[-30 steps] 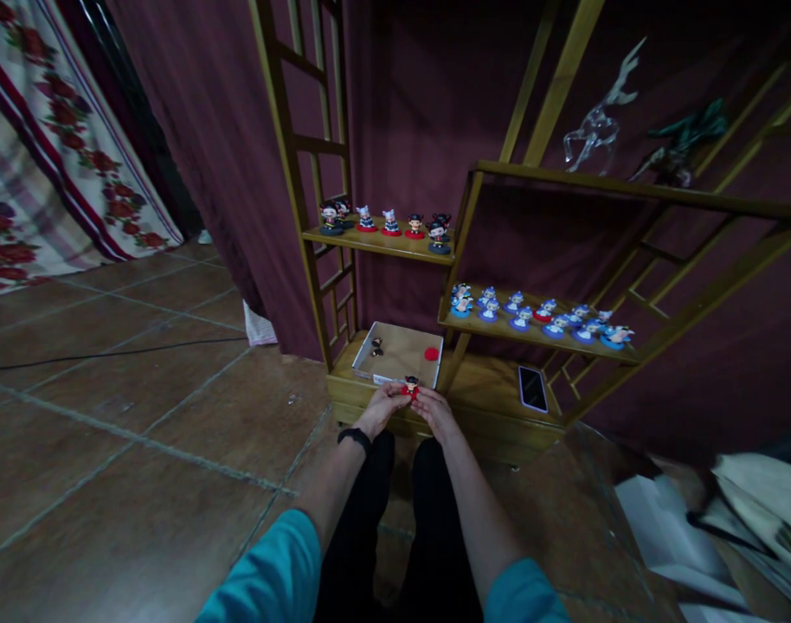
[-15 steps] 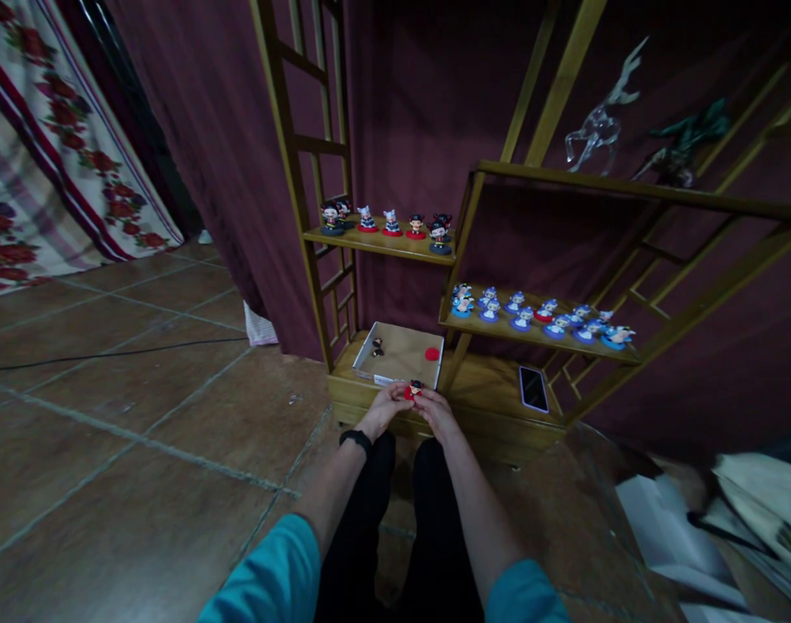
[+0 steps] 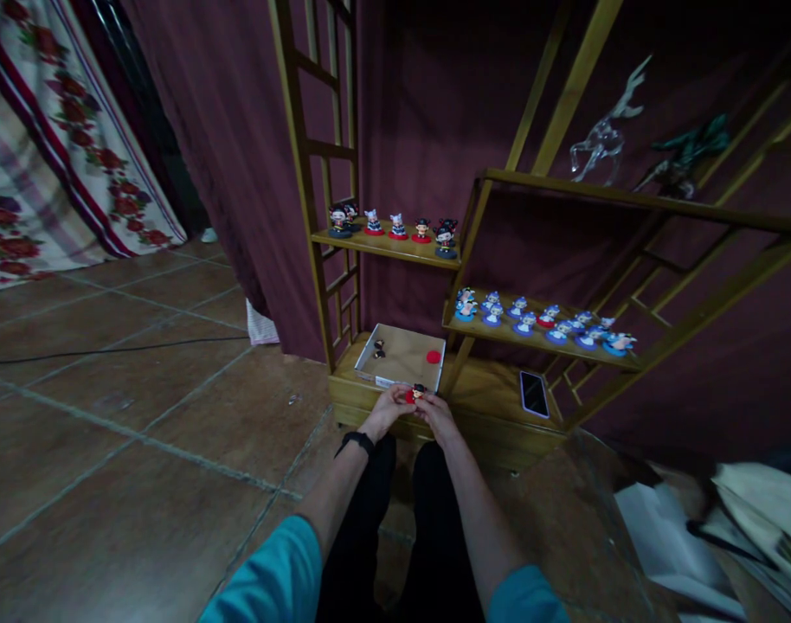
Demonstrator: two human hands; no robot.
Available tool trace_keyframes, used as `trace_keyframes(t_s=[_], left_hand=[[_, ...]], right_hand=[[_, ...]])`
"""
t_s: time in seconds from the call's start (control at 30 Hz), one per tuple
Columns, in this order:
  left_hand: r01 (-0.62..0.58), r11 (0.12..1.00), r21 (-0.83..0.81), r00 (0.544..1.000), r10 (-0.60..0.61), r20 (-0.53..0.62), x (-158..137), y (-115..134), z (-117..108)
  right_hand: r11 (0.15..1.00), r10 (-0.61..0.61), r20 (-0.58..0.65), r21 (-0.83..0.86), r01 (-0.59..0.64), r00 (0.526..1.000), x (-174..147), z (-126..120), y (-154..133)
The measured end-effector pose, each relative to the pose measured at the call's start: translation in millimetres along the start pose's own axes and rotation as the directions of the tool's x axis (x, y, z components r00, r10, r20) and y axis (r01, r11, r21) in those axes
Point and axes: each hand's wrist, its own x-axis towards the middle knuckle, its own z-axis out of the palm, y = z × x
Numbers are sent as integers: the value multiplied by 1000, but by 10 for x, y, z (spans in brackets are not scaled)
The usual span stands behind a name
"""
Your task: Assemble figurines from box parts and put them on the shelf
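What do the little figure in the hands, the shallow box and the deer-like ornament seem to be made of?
Little figure: probably plastic, from its solid red and black colours; too small to judge gloss. Shallow box: likely cardboard, matte, with a plain brown inside and thin pale walls. Deer-like ornament: glass or clear acrylic; it's see-through with glossy highlights.

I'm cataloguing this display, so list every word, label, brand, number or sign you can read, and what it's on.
No text is readable here.
Shallow box: small marking on its near side, too small to read.
Held figurine: too small to make out any lettering.
Phone: dark screen, no legible characters.
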Motion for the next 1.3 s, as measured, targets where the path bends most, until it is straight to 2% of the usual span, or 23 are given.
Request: trace_keyframes(t_s=[0.23, 0.53, 0.87, 1.07, 1.3], left_hand=[[-6, 999, -46, 1000, 6, -5, 3, -17, 16], [-7, 1000, -16, 1000, 7, -23, 32, -21, 4], [4, 999, -40, 997, -7, -80, 36, -30, -7], [28, 998, -54, 999, -30, -26, 36, -6, -30], [32, 996, -84, 999, -34, -14, -9, 61, -5]], right_hand=[[999, -40, 17, 13, 39, 999, -5, 14, -8], [999, -30, 6, 13, 30, 1000, 8, 9, -6], [997, -30, 77, 72, 24, 997, -84, 9, -84], [996, -38, 112, 82, 29, 993, -75, -7, -93], [996, -54, 127, 84, 43, 990, -99, 0, -116]])
